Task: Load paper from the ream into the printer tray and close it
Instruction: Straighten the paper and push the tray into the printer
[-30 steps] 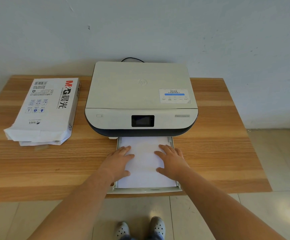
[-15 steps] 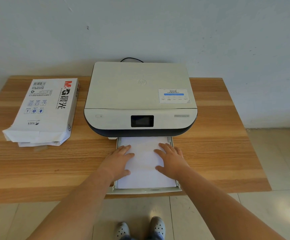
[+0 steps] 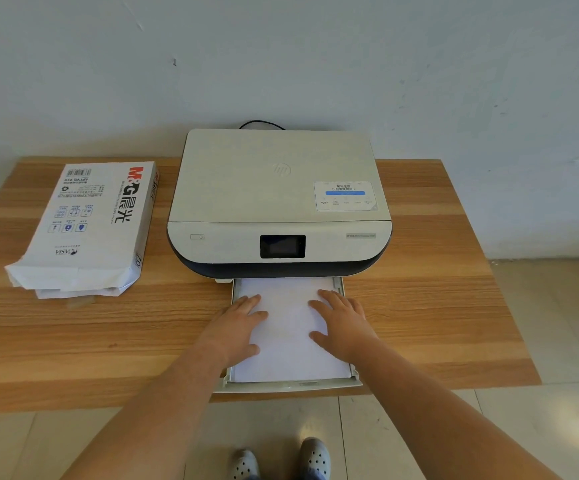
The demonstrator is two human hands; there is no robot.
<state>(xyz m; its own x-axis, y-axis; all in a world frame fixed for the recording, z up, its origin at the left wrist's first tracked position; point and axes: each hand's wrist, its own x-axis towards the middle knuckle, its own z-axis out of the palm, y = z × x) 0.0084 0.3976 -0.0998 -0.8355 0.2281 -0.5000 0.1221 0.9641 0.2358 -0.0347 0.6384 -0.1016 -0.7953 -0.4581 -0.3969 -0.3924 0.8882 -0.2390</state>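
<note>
A white printer with a dark base stands at the middle back of the wooden table. Its paper tray is pulled out toward me and juts past the table's front edge. A stack of white paper lies in the tray. My left hand rests flat on the paper's left side and my right hand flat on its right side, fingers spread. The opened ream lies on the table left of the printer, its torn end toward me.
A black cable runs behind the printer to the wall. The table's right part beside the printer is bare wood. Tiled floor lies below the front edge, where my feet in grey clogs show.
Both hands stay flat on the paper in almost the same place. The view has shifted only slightly.
</note>
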